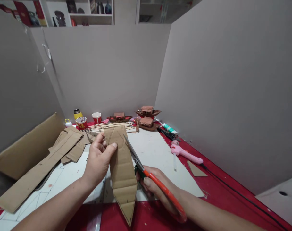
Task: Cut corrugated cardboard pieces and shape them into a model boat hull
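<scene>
**Cardboard piece (123,171) + scissors (148,174), ctr of frame**

OK so, quick rundown. Cardboard piece is upright-ish, slightly tilted, ctr to bottom ctr of the pic, pointy end down, w/ creases across it and pencil-type lines up top. Left hand (99,157) is clamped on its upper left edge, thumb on the front. Right hand (157,183), just right of bottom ctr, is closed around the scissors' handles; blades point up-left, tips at the cardboard's upper right edge. Can't tell how far the blades are spread tbh.

Other stuff: loose cardboard strips (52,162) piled left, thin sticks (112,127) behind the piece, approx. 3 model boats (147,111) upper ctr, pink glue gun (186,154) right of ctr w/ a cardboard triangle (196,169) just below. White sheet (157,150) lies underneath, on a red tabletop (227,195).
</scene>
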`<state>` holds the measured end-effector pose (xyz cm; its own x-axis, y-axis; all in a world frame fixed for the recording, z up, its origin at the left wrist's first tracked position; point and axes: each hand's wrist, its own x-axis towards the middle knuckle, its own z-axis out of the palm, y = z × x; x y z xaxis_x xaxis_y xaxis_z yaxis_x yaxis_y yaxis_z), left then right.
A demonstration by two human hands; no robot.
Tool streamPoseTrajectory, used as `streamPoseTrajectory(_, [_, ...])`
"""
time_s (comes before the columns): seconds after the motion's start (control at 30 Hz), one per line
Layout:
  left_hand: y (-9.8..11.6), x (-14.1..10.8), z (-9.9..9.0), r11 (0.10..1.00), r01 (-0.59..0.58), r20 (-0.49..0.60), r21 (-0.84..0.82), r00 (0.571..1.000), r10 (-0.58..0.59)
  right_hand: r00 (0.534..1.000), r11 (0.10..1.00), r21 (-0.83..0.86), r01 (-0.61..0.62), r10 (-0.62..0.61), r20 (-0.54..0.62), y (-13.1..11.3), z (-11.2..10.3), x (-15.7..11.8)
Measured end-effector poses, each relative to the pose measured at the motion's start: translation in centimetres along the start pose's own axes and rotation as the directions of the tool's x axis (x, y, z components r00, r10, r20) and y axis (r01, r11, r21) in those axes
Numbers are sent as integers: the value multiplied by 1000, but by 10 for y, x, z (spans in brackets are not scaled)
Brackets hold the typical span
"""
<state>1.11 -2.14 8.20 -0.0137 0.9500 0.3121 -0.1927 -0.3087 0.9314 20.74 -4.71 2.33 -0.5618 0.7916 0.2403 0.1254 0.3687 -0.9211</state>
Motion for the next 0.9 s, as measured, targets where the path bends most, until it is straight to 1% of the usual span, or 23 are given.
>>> streamPoseTrajectory(0.1, [-4, -1, -1, 999, 40, 3, -22, 999, -40, 998, 999, -18, -51, 50, -30, 5, 3, -2])
streamPoseTrajectory(0.23, [-8, -4, 0, 995, 85, -9, -51, 996, -85, 997, 998, -29, -56, 55, -59, 9, 8, -4])
streamPoseTrajectory(0.37, [-10, -7, 3, 996, 83, -25, -31, 996, -83, 998, 998, 12, -56, 56, -32, 10, 11, -5])
streamPoseTrajectory(0.57, [-12, -9, 5, 998, 63, -59, -1, 996, -63, 996, 997, 29, -72, 74, -50, 12, 13, -7])
streamPoseTrajectory(0.73, [-14, -10, 5, 999, 46, -50, 27, 998, -44, 993, 995, 43, -86, 89, -82, 15, 16, -8])
streamPoseTrajectory(0.9, [-13, -11, 4, 998, 43, -49, 36, 998, -41, 988, 986, 94, -135, 142, -67, 17, 20, -10])
